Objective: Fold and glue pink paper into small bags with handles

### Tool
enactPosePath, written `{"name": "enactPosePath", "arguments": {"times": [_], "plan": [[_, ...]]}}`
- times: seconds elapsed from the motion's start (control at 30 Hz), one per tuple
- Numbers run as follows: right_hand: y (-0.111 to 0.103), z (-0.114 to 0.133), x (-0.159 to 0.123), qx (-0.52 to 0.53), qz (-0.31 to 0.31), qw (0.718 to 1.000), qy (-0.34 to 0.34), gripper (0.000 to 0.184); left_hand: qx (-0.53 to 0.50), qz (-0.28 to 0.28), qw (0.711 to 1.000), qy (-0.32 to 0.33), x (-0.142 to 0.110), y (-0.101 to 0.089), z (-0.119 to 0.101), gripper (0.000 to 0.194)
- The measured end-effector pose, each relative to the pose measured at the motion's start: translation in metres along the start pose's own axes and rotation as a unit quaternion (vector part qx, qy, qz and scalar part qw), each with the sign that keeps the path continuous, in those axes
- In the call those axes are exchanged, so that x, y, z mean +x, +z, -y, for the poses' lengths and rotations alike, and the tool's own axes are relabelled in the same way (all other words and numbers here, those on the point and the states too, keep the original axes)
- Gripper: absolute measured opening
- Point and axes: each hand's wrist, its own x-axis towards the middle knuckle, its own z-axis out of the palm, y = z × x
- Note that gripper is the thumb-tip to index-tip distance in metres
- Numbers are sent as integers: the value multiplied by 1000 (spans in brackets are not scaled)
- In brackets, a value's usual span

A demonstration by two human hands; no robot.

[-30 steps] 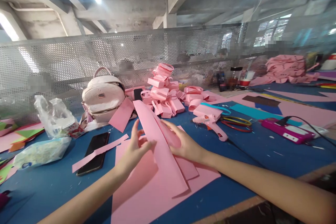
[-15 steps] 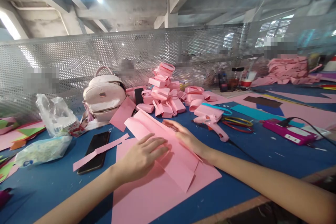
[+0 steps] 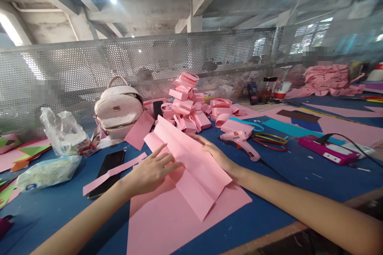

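Note:
A creased sheet of pink paper (image 3: 187,159) lies tilted over a larger flat pink sheet (image 3: 155,227), its lengthwise folds opened out. My left hand (image 3: 154,171) rests on its left side, fingers spread and the index finger pointing along a crease. On the opposite edge, my right hand (image 3: 217,157) holds the paper, thumb near the top face and fingers stretched along the outer side, partly hidden by the sheet. To the right of that hand lies a pink hot glue gun (image 3: 241,143) with a black cord.
A heap of folded pink paper pieces (image 3: 188,107) stands behind, beside a pale backpack (image 3: 118,107). Left are a phone (image 3: 104,183) under a pink strip (image 3: 115,172) and plastic bags (image 3: 49,171). A magenta power strip (image 3: 329,149) sits right on the blue table (image 3: 269,203).
The creased paper has spread wider open, its right flap now lying flatter. My left hand has shifted slightly left and down; my right hand stays at the right edge.

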Motion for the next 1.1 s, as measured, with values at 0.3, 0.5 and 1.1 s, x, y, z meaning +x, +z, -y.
{"name": "enactPosePath", "arguments": {"times": [0.3,0.5,1.1], "plan": [[-2,-6,4,58,-12,997,57,50,62,-29,998,8,2,1,-5,58],[0,-5,3,100,42,990,88,49,80,-61,995,5,4,-4,-5,41],[-2,-7,4,87,25,991,94,55,112,-71,991,-15,-1,1,-4,32]]}}
